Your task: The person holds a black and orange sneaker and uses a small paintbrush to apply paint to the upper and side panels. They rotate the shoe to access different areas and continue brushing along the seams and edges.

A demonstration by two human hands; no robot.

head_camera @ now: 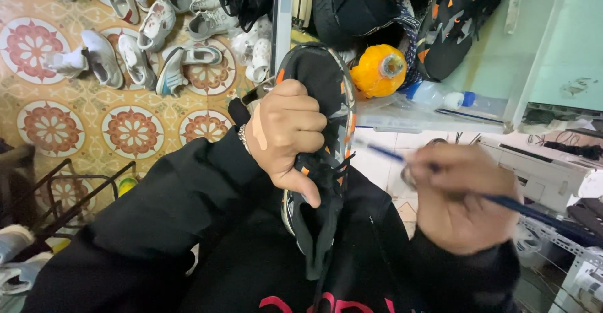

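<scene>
My left hand [286, 131] grips a black shoe with orange and grey patches [323, 80] around its middle, sole side turned away, toe pointing away from me. The shoe's tongue and laces hang down over my black sweater. My right hand [461, 197] is blurred and holds a thin blue brush or pen-like tool [534, 211], its tip reaching toward the shoe's right side. A small sticking plaster is on the back of my left hand.
Several white and grey sneakers [141, 37] lie on the patterned tile floor at upper left. A yellow-orange thread spool [379, 69], a plastic bottle [440, 94], and black-orange shoes [458, 18] sit ahead. A dark metal rack [69, 194] stands at left, a white crate [565, 250] at right.
</scene>
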